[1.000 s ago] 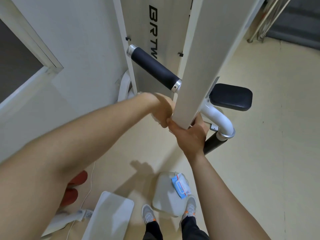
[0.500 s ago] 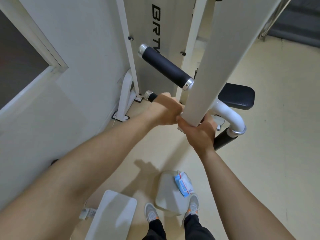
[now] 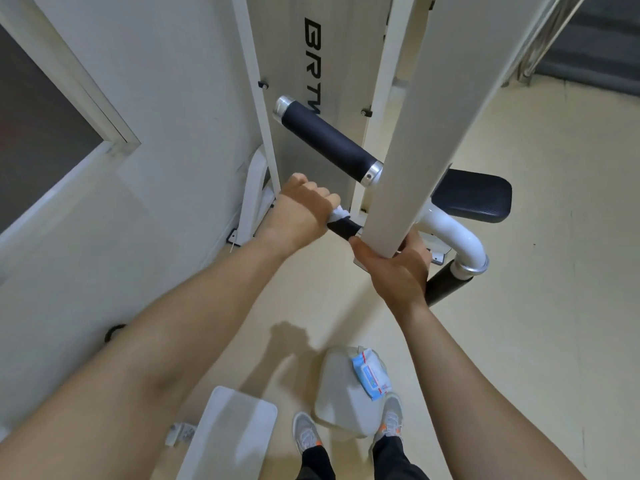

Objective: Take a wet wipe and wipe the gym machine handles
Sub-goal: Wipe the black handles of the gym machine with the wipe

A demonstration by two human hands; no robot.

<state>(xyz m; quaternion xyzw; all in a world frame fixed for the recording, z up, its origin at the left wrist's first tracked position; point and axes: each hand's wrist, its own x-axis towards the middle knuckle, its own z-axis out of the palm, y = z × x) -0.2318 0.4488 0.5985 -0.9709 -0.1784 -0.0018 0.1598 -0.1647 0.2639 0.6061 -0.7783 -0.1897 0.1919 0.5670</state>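
Head view: left hand (image 3: 301, 211) clenched round a white wet wipe (image 3: 337, 213) on the lower black handle (image 3: 344, 228); right hand (image 3: 394, 265) just beside, grasping the foot of the white machine arm (image 3: 415, 133); wipe pack (image 3: 370, 377) lying on grey pad (image 3: 337, 396) below.
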